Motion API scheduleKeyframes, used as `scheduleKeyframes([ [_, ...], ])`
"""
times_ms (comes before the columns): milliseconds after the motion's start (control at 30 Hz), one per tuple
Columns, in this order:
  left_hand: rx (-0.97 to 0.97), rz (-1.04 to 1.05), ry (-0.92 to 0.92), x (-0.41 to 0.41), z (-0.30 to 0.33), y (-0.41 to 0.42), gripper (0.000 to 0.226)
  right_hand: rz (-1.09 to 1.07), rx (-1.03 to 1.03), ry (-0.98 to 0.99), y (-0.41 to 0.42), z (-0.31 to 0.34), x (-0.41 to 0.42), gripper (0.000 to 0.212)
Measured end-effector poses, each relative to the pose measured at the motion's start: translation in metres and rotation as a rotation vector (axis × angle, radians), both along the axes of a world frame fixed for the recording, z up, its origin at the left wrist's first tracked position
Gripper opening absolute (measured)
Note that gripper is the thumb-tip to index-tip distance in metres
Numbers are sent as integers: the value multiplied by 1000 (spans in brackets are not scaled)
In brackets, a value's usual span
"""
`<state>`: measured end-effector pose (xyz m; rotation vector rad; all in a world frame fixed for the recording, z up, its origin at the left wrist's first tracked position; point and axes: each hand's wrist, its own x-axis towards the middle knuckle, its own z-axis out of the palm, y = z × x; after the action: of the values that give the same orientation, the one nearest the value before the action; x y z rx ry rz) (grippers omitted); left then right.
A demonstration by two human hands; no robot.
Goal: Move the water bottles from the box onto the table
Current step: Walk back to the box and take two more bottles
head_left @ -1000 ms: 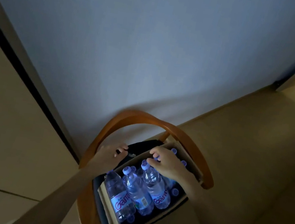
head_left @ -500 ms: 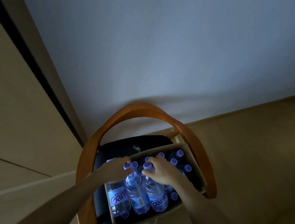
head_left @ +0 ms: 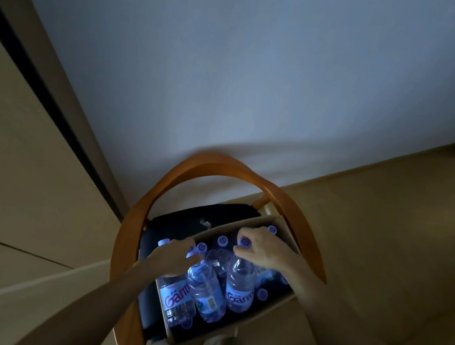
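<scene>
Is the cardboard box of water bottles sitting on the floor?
No, the cardboard box rests on the dark seat of a wooden chair, with both hands reaching into it.

Open cardboard box [head_left: 211,232] in lower center of frame, tilted diagonally. Three clear water bottles [head_left: 206,293] with blue-white labels lie on top, caps toward upper frame; upright bottle caps [head_left: 222,241] visible beneath.

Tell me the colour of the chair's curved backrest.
Orange-brown wood, in the head view: the backrest arcs behind the box.
</scene>
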<state>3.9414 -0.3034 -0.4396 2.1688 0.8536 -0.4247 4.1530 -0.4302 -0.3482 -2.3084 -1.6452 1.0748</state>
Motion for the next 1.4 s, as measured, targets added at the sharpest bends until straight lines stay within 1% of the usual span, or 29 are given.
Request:
scheduleKeyframes([
  [100, 2, 15, 17, -1, 3, -2, 43, -83, 112, -38, 4, 18, 16, 18],
  [167, 13, 18, 22, 1, 6, -4, 49, -118, 149, -34, 6, 29, 23, 15],
  [333, 7, -28, 42, 11, 21, -9, 52, -126, 273, -97, 3, 51, 31, 15],
  [433, 10, -59, -23, 16, 34, -18, 47, -128, 280, -102, -3, 60, 33, 15],
  [600, 56, -97, -95, 21, 64, -35, 30, -140, 333, -113, -12, 72, 35, 15],
  [700, 158, -68, -140, 20, 86, -42, 25, -123, 358, -118, -22, 84, 36, 14],
  [800, 240, -40, -192, 20, 115, -47, 20, -127, 425, -126, -36, 97, 35, 15],
  [933, 410, -28, -230, 6, 159, -55, 11, -98, 566, -163, -47, 117, 33, 20],
  [1000, 498, 38, -238, -7, 183, -59, 10, -71, 627, -184, -45, 131, 31, 19],
  [1100, 589, 188, -274, -30, 228, -65, 9, -33, 664, -216, -36, 158, 22, 20],
  [1233, 733, 274, -333, -72, 298, -71, 9, 49, 762, -170, -14, 200, -6, 21],
  [1400, 972, 376, -344, -143, 380, -78, 15, 176, 897, -132, 20, 262, -70, 20],
])
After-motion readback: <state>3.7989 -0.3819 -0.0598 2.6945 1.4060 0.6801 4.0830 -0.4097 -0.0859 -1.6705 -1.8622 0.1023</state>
